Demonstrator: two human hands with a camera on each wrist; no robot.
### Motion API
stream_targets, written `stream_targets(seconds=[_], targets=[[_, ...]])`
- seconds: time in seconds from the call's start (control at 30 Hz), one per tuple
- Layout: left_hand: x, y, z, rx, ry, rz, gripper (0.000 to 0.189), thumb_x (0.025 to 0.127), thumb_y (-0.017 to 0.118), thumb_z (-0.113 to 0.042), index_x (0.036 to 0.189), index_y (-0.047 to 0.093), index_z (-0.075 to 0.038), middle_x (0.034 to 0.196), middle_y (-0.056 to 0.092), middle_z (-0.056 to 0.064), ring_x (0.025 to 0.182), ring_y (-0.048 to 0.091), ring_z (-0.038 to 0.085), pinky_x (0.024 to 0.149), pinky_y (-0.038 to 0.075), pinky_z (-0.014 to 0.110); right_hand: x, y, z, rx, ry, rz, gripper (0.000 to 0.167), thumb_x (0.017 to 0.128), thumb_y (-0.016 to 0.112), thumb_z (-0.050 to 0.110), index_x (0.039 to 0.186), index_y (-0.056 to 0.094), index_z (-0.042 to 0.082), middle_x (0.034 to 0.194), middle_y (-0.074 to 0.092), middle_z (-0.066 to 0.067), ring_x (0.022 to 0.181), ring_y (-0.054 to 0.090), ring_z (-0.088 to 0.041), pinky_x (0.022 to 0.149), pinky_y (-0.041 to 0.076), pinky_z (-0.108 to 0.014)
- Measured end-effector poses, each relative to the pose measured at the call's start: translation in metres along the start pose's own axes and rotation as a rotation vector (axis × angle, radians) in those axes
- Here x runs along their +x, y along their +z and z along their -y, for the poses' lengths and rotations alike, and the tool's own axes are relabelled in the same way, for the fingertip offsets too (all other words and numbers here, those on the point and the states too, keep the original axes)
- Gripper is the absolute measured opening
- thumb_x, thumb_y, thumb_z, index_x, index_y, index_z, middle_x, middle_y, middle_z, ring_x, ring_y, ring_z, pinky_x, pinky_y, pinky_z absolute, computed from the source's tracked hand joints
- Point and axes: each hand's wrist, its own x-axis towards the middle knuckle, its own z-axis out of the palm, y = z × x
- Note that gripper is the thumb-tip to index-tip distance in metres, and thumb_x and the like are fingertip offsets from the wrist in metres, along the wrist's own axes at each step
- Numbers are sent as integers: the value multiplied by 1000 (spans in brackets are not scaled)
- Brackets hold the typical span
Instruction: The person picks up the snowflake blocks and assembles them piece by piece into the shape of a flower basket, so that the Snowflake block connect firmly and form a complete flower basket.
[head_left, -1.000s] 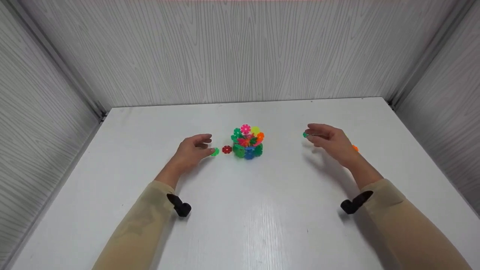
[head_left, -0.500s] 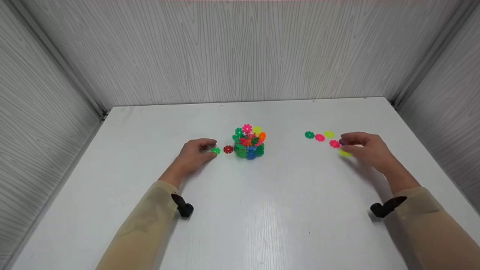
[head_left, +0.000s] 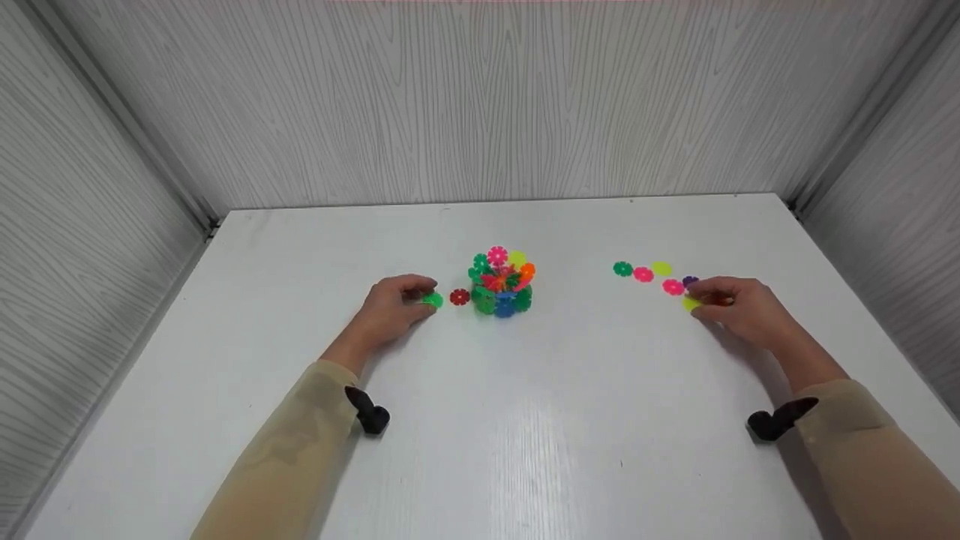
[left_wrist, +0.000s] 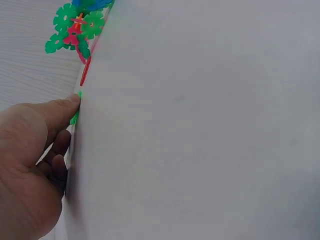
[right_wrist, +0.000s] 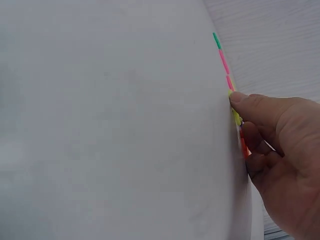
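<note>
My left hand (head_left: 394, 304) rests low over the table, thumb and index fingertips at the edges of a bright green snowflake disc (head_left: 433, 300) lying flat. In the left wrist view the thumb reaches across this green disc (left_wrist: 75, 118). A dark red disc (head_left: 460, 297) lies just right of it, beside a colourful flower-basket model (head_left: 504, 304) built from discs. Farther right, my right hand (head_left: 742, 311) has its thumb at a yellow disc (head_left: 691, 304). Its fingers partly cover a purple disc (head_left: 690, 282) and an orange-red one (right_wrist: 244, 146).
Left of the right hand, a green disc (head_left: 622, 268), two pink discs (head_left: 643, 274) and another yellow disc (head_left: 661, 268) lie on the white table (head_left: 525, 420). Grey wood-grain panels (head_left: 480, 105) stand behind and at both sides.
My right hand has moved right and down from above the green disc to the yellow disc, uncovering the other discs. My left thumb has shifted slightly toward the green disc's near edge.
</note>
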Motion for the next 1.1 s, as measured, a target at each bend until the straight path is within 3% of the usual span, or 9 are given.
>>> stream_targets(seconds=[0.2, 0.4, 0.57, 0.67, 0.83, 0.97, 1.1], targets=[[-8, 1, -8, -5, -6, 31, 42, 98, 77, -11, 139, 68, -12, 122, 64, 8, 113, 56, 27, 104, 49, 42, -4, 8, 8, -19, -19, 1, 46, 98, 79, 23, 141, 67, 10, 124, 61, -16, 112, 52, -32, 77, 51, -19], [-23, 5, -17, -12, -41, 57, 33, 99, 77, -15, 132, 75, -17, 119, 67, 3, 110, 57, 25, 101, 50, 39, -11, 30, 31, 19, -55, 14, 30, 97, 80, 22, 125, 76, 12, 112, 65, -12, 102, 56, -30, 74, 54, -24], [-39, 21, -33, -126, -42, 90, 30, 98, 78, -15, 128, 78, -17, 117, 71, 1, 105, 62, 23, 90, 56, 32, -16, 59, 66, 124, -99, 60, 20, 99, 78, 23, 117, 80, 15, 103, 74, -7, 93, 67, -27, 75, 59, -26], [-49, 34, -46, -218, -31, 108, 34, 97, 80, -14, 131, 77, -15, 118, 71, 2, 102, 63, 23, 83, 58, 27, -19, 79, 93, 207, -197, 117, 21, 101, 75, 22, 119, 80, 12, 105, 77, -8, 93, 74, -24, 82, 61, -26], [-64, 55, -66, -311, 19, 127, 47, 95, 82, -13, 140, 70, -10, 119, 72, 3, 99, 67, 21, 84, 60, 25, -26, 112, 135, 367, -349, 216, 26, 105, 70, 17, 126, 76, 4, 113, 77, -14, 99, 77, -24, 90, 61, -28], [-75, 68, -74, -364, 80, 128, 49, 95, 82, -15, 141, 68, -6, 112, 73, 4, 96, 69, 20, 84, 60, 25, -31, 133, 154, 467, -380, 221, 22, 103, 71, 14, 122, 77, 3, 111, 77, -14, 98, 77, -29, 87, 62, -31], [-81, 77, -76, -441, 150, 137, 46, 98, 78, -12, 141, 66, 0, 104, 73, 8, 92, 74, 21, 84, 62, 28, -35, 149, 157, 496, -403, 198, 21, 102, 73, 13, 119, 79, 2, 107, 78, -12, 95, 75, -32, 83, 62, -30]])
